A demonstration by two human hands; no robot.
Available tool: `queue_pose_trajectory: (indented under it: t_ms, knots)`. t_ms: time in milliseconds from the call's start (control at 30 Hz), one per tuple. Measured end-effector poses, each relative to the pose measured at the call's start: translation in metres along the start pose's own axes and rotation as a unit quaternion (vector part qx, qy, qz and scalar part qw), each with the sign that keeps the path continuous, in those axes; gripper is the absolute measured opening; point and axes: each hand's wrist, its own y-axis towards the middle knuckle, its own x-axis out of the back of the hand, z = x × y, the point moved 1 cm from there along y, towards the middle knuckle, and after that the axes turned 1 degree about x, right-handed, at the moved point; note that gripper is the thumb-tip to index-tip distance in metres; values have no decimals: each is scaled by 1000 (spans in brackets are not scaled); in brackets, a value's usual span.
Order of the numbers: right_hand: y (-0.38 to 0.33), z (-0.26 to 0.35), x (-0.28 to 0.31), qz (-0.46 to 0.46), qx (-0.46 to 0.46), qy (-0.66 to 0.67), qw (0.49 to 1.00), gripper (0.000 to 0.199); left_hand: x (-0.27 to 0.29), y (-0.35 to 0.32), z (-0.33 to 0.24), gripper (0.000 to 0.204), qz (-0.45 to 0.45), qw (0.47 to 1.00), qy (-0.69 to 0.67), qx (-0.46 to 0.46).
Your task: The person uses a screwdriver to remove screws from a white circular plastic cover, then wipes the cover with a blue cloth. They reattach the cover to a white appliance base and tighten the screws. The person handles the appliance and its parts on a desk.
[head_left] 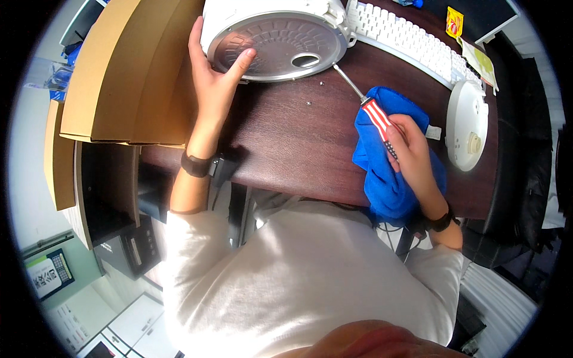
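Item 1. Blue cloth, bunched at the near edge of the dark wooden bench; taken as landmark. The right hand lay on top of it, fingers curled closed round the red-and-white striped handle of a screwdriver. The metal shaft ran up and left from the cloth, its tip close to the rim of the appliance body beyond.

Item 2. Two small screws, loose on the bare bench, left of and beyond the cloth, near the screwdriver tip.

Item 3. Round white lid part, just right of the cloth, lying flat, with a small knob at its centre.

Item 4. White round appliance body, beyond and left of the cloth, tipped so its grey metal underside faced the wearer; an oval opening showed in that plate. The left hand was spread open against it, thumb on the plate, fingers along the left rim, holding nothing closed.

Item 5. White keyboard, beyond the cloth, running diagonally behind the appliance.

Item 6. Cardboard boxes, far left of the cloth, crowding the appliance's left side.

Item 7. Yellow packet, farthest beyond the cloth, past the keyboard.
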Motion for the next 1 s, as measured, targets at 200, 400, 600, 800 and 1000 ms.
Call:
queue_pose_trajectory:
  t_ms: [200,400,600,800,1000]
  knots:
    - [-1,-4,-3,-15,5,27,1000,23,-7,3,11,87,-22,997,-76,27]
    - [-3,-1,-13,-30,-61,140,988,27,-15,-4,27,83,-76,992,-98,7]
    - [4,-1,-4,5,-62,63,996,27,-14,-6,36,77,-82,994,-73,-9]
    - [8,1,-14,-152,200,-299,921,31,-20,-8,44,76,-99,994,-22,-44]
    - [26,-8,-4,-134,70,-84,985,29,-34,-10,42,69,-111,993,4,-46]
